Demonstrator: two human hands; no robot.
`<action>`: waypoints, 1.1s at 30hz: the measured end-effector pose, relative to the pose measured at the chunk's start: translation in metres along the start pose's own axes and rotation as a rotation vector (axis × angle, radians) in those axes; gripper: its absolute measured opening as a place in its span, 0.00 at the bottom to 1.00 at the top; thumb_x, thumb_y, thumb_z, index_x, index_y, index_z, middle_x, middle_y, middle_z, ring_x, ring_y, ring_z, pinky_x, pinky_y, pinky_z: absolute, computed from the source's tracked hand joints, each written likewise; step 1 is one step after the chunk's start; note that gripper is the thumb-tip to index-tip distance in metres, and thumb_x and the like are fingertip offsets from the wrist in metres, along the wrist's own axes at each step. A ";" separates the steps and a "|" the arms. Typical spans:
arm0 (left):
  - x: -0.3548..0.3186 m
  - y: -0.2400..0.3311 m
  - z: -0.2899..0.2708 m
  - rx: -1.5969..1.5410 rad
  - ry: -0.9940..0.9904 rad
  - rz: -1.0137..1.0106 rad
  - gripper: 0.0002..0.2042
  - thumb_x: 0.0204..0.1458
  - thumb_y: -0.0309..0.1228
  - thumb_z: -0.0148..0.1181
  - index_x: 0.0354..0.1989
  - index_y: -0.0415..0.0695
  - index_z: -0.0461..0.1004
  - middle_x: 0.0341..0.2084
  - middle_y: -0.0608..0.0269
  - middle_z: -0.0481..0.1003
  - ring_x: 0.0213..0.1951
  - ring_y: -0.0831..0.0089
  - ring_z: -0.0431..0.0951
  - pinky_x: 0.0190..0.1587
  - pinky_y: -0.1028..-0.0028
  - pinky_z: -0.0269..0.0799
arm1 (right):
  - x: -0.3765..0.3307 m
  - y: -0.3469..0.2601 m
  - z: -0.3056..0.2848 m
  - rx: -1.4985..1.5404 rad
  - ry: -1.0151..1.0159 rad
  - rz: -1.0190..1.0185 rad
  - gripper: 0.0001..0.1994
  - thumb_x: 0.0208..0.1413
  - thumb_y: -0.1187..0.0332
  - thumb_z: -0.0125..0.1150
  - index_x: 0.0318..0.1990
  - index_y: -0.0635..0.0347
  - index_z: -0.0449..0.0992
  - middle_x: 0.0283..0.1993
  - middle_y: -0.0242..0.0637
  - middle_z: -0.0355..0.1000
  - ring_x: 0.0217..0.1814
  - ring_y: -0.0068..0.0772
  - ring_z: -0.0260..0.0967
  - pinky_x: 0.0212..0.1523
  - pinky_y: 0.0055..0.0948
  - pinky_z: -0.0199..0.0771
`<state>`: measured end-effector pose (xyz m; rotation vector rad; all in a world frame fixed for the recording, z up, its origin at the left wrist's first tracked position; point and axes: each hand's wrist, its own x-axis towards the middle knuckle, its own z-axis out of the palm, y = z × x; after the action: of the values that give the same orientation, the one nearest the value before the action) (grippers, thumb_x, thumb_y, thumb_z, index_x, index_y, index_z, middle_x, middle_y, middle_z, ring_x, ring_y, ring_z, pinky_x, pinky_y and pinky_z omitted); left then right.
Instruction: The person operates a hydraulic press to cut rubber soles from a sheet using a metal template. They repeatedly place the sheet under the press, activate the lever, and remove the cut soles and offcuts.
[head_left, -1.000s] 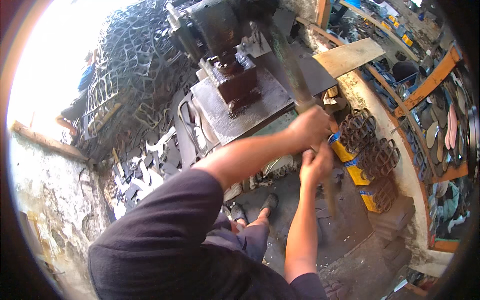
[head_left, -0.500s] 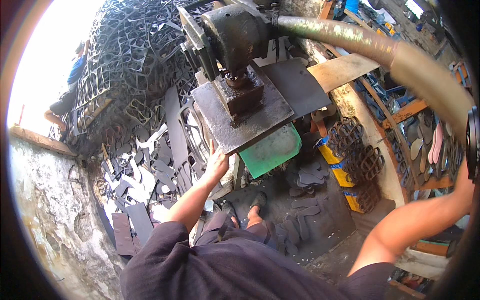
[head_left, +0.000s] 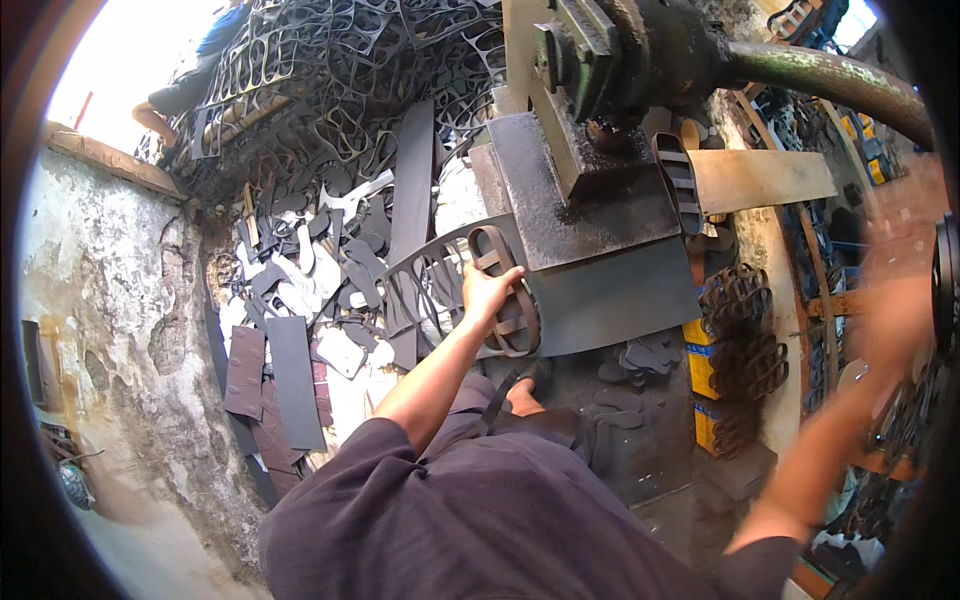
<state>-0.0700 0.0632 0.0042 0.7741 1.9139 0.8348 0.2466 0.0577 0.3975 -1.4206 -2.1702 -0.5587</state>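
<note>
Press: the dark press (head_left: 610, 160) looms on the far side, its bar (head_left: 830, 85) reaching right.
Sheet: a grey sheet (head_left: 620, 300) spreads on the near side, far edge hidden by the plate (head_left: 530, 190); best kept flat.
Frame: the sole-shaped frame (head_left: 529, 312) sits at the sheet's left edge; steady, level handling suits it.
Left hand: (head_left: 487, 295) clamped on the frame; better clear of the plate.
Right hand: (head_left: 905, 250) blurred at right; grip cannot be told.
</note>
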 end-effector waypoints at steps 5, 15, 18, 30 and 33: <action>-0.031 0.031 -0.060 -0.277 0.230 0.338 0.41 0.45 0.33 0.82 0.61 0.37 0.58 0.54 0.49 0.72 0.54 0.63 0.75 0.59 0.67 0.73 | -0.243 -0.102 0.278 0.299 -0.839 0.360 0.49 0.55 0.36 0.63 0.78 0.51 0.54 0.82 0.46 0.46 0.84 0.54 0.39 0.78 0.65 0.37; -0.083 0.125 -0.090 -0.144 0.350 0.891 0.40 0.52 0.32 0.74 0.63 0.39 0.47 0.42 0.58 0.68 0.44 0.67 0.74 0.53 0.67 0.72 | -0.149 -0.184 0.206 0.791 -0.223 0.377 0.48 0.50 0.47 0.74 0.74 0.59 0.59 0.74 0.48 0.59 0.74 0.51 0.58 0.68 0.52 0.61; -0.092 0.126 -0.014 -0.437 -0.005 0.515 0.36 0.57 0.35 0.73 0.64 0.40 0.51 0.51 0.51 0.66 0.52 0.68 0.70 0.53 0.68 0.71 | -0.154 -0.201 0.200 0.269 -0.057 0.367 0.54 0.41 0.51 0.80 0.74 0.62 0.56 0.71 0.52 0.59 0.72 0.56 0.58 0.69 0.51 0.62; -0.012 0.004 0.031 0.438 -0.088 0.281 0.22 0.66 0.41 0.59 0.60 0.38 0.68 0.38 0.40 0.82 0.40 0.44 0.84 0.51 0.53 0.76 | -0.173 0.224 0.358 0.177 -0.496 1.017 0.54 0.43 0.44 0.75 0.76 0.54 0.57 0.74 0.56 0.58 0.73 0.64 0.56 0.75 0.54 0.55; 0.032 -0.011 0.043 0.153 0.095 0.311 0.24 0.64 0.36 0.62 0.64 0.37 0.66 0.48 0.44 0.81 0.49 0.58 0.84 0.54 0.63 0.78 | -0.159 0.235 0.412 -0.074 -0.235 0.802 0.34 0.50 0.47 0.73 0.62 0.56 0.76 0.69 0.51 0.65 0.67 0.60 0.64 0.70 0.53 0.62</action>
<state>-0.0466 0.0924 -0.0358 1.1650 1.9874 0.9327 0.4479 0.2679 -0.0100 -2.2902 -1.5247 -0.1743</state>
